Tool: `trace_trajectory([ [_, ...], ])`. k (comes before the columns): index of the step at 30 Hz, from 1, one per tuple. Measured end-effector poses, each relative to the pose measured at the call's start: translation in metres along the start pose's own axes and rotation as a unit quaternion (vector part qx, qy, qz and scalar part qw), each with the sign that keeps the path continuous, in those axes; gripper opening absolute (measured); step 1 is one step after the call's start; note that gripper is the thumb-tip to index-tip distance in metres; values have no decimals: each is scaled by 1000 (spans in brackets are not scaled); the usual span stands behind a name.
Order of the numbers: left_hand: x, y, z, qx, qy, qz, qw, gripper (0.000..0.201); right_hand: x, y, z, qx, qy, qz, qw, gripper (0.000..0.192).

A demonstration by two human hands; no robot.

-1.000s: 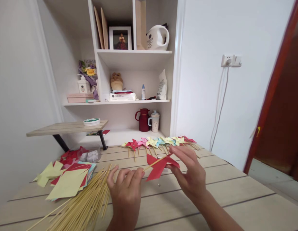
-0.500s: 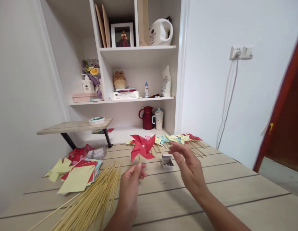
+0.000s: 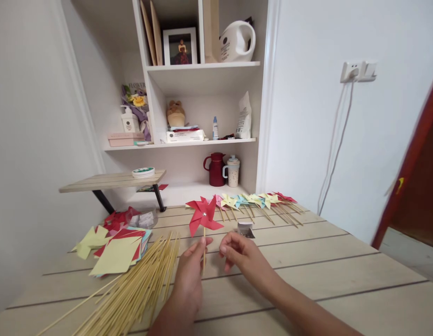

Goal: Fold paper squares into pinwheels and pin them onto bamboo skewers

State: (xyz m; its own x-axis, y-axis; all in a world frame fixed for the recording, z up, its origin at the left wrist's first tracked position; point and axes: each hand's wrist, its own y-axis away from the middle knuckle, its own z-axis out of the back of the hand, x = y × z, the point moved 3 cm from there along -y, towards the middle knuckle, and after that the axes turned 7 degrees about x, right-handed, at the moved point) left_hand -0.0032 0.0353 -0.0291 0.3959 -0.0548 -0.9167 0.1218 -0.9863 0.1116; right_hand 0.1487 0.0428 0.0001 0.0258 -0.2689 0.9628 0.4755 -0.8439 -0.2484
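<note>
My left hand (image 3: 192,266) pinches the thin wooden stick (image 3: 204,266) of a red paper pinwheel (image 3: 204,215) between thumb and fingers. The pinwheel stands upright above the hand, facing me, with a small shiny fastener at its centre. Just to the right of the stick is my right hand (image 3: 239,252), its fingers loosely bent and nothing visible between them. It is apart from the pinwheel. Behind that hand sits a small open box (image 3: 246,229), partly covered by the fingers; its contents are mostly hidden.
A heap of thin sticks (image 3: 136,284) lies at left, beside stacked coloured paper squares (image 3: 115,256). Several finished pinwheels (image 3: 251,200) lie along the table's back edge. A small raised shelf (image 3: 111,182) stands at back left, before a white shelf unit (image 3: 206,67).
My right hand has moved left and down from above the small box toward the pinwheel stick, its fingers bending more. The left hand keeps hold of the pinwheel. The view has shifted slightly.
</note>
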Motion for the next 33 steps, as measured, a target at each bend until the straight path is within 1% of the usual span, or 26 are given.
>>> trace_trajectory([
  [6,0,0,0,5,28,-13,1000,47,-26,-2,-16,72,-49,-43,995,40],
  [9,1,2,-3,12,39,-13,999,48,-32,-2,-21,106,-39,-31,993,33],
  [11,3,3,-7,23,42,-10,999,53,-34,-2,-25,116,-30,-20,993,27],
  [14,7,5,-13,55,43,5,998,62,-38,-5,-28,88,-49,-38,994,21],
  [17,8,7,-17,64,41,9,997,66,-41,-8,-30,51,-96,-74,991,24],
  [22,3,8,-17,69,0,2,998,66,-38,-9,-32,51,-147,-96,983,33],
  [24,1,9,-15,61,-26,-4,998,60,-32,-8,-29,50,-153,-97,982,33],
  [25,0,10,-14,49,-32,-13,998,54,-28,-8,-26,48,-151,-97,983,33],
  [27,-2,14,-11,4,-35,-28,999,45,-19,-7,-15,46,-137,-96,985,32],
  [30,-12,33,-13,-61,-63,-45,995,44,-7,-5,6,53,-84,-95,990,32],
  [31,-19,44,-16,-63,-94,-80,990,43,-4,-5,14,56,-61,-95,992,31],
  [32,-28,58,-21,-60,-144,-128,979,41,-3,-5,22,56,-34,-99,993,30],
  [33,-37,75,-25,-61,-205,-181,960,35,-2,-6,31,53,-6,-109,993,29],
])
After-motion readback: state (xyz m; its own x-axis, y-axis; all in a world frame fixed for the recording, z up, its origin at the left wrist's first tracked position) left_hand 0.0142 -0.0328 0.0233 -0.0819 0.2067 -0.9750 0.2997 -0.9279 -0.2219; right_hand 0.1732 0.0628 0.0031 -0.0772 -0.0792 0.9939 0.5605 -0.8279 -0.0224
